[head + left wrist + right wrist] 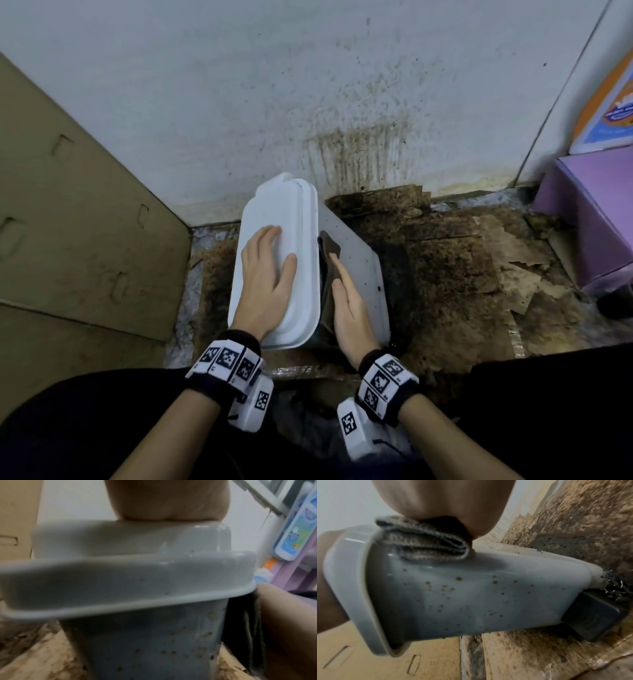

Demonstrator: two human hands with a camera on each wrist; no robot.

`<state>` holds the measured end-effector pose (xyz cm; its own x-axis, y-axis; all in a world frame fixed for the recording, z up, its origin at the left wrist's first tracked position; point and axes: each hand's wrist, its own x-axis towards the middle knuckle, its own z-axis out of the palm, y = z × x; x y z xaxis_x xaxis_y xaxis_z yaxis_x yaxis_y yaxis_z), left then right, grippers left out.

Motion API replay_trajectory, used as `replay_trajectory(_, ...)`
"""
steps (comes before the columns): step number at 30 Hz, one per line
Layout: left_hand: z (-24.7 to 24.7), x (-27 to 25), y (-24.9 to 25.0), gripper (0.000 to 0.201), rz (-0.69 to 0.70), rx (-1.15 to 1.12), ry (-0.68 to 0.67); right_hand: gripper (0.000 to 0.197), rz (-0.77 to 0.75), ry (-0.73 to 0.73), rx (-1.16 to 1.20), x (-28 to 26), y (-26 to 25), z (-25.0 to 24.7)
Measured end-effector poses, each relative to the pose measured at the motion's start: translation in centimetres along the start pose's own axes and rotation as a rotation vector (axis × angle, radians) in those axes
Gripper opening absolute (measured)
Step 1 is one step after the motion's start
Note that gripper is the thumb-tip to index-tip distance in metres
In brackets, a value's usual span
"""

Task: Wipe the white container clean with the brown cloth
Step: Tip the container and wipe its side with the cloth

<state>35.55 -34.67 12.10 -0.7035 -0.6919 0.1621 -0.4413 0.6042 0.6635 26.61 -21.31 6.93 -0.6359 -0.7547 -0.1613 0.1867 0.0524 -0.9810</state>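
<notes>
From the head view, the left hand (265, 284) lies flat, fingers straight, on the white container (274, 260) lid. The right hand (349, 305) presses the brown cloth (327, 270) against its side with straight fingers. Only the right wrist view shows brown specks on that wall.

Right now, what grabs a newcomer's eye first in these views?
The white container at centre, left hand flat on its lid, right hand pressing the brown cloth to its side. Next, the brown specks dotting that container's near wall in the right wrist view. Then the dark stain streaking the wall behind, above the soiled cardboard on the floor.
</notes>
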Motion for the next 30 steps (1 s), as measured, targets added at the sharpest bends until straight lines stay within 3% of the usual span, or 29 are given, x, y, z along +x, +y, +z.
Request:
replay_trajectory(6, -0.4, 0.1, -0.5, 0.068, -0.035, 0.043, -0.078, 0.047, -0.046, -0.005, -0.09, 0.4, 0.9, 2.0)
replay_trajectory(11, -1.1, 0.5, -0.8, 0.056, -0.085, 0.023, -0.131, 0.052, -0.11, -0.005, -0.222, 0.8, 1.7, 2.7)
replay_trajectory(17, -1.2, -0.1, -1.9, 0.064, -0.101, -0.011, -0.056, 0.053, -0.158, -0.081, -0.387, 1.0, 3.5, 2.4)
replay_trajectory(22, -1.4, -0.1, -2.5, 0.06, -0.092, -0.057, -0.024, 0.052, -0.096, -0.02, -0.404, 1.9, 7.4, 0.2)
replay_trajectory(26, -1.5, 0.0, -2.9, 0.059, -0.113, -0.095, -0.007, 0.051, 0.054, 0.039, -0.443, 2.6, 11.7, -2.5)
replay_trajectory(30, -1.5, 0.1, -3.0, 0.058, -0.106, -0.083, -0.011, 0.05, 0.08, 0.042, -0.424, 2.8, 12.5, -3.0)
